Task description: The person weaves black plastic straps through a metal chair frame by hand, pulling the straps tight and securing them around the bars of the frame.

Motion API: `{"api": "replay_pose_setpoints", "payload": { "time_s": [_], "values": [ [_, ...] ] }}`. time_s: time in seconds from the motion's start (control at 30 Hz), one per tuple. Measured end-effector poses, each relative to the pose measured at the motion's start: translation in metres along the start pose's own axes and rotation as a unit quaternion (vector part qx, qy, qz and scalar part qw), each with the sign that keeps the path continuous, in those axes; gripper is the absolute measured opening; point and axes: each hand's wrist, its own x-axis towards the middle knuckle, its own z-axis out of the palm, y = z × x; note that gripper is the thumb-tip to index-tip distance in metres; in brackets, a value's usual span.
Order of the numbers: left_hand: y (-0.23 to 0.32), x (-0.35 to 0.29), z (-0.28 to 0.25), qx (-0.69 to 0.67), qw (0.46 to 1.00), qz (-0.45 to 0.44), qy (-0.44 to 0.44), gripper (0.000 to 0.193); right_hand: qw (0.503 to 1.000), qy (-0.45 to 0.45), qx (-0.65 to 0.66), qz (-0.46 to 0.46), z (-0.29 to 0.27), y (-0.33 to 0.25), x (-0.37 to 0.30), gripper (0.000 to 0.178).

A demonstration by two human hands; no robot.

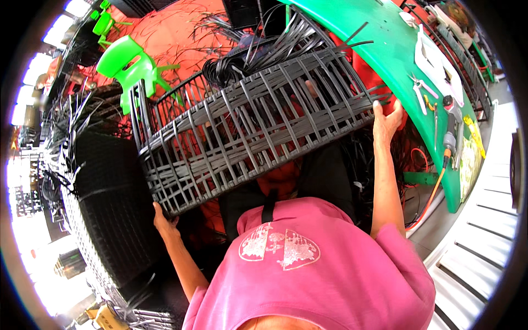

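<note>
A dark grey slatted frame (258,129), partly woven with flat dark strips, lies tilted across my lap, its right end higher in the picture. At its lower left corner, my left hand (164,221) is closed around the edge, with part of the fingers hidden beneath. My right hand (387,125) grips the right end, its thumb against the frame and the other fingers partly hidden. Loose strip ends (357,41) stick out past the upper right corner and near my right hand. More loose dark strips (228,70) lie bunched behind the upper edge.
A green table (379,41) curves along the right, bearing pink-handled pliers (422,87) and a power tool (451,129) with an orange cord. Bright green chairs (129,63) stand at the far left on red floor. A large black woven piece (110,198) stands close on my left.
</note>
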Motion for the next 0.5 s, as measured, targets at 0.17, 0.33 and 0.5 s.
{"api": "replay_pose_setpoints", "payload": {
  "time_s": [0.17,0.33,0.5],
  "values": [
    [-0.01,0.011,-0.012,0.055,0.997,0.047,0.016,0.05,0.969,-0.087,0.027,-0.232,0.035,-0.052,0.05,0.018],
    [-0.002,-0.004,-0.001,0.07,0.995,0.067,0.038,0.049,0.898,-0.415,-0.128,0.075,0.115,-0.041,0.104,0.053],
    [-0.013,0.005,-0.005,0.091,0.991,0.077,0.064,0.05,0.757,-0.485,0.226,0.376,0.146,-0.028,0.113,0.043]
  ]
}}
